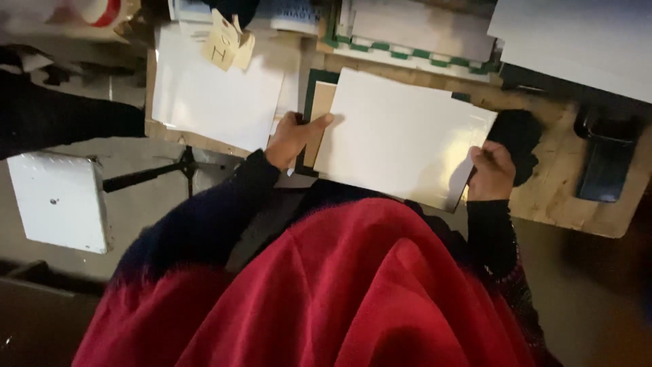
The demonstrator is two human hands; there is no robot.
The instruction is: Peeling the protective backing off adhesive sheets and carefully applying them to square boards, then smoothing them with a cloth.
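Observation:
A large white sheet of card (401, 136) lies on the wooden table (564, 190) in front of me. My left hand (293, 138) rests at its left edge, thumb pressed on the sheet, fingers over a brown board (319, 109) underneath. At the lower right corner my right hand (490, 173) is closed around a thin dark tool, its tip against the sheet's right edge. A dark cloth (519, 139) lies just behind that hand. My red garment fills the lower part of the view.
A stack of white sheets (210, 95) with small tan paper tags (227, 44) lies at the left. Green-edged boards (414, 41) and more white sheets (584, 41) sit at the back. A black object (604, 163) is at the right. A white stool (58, 200) stands on the floor.

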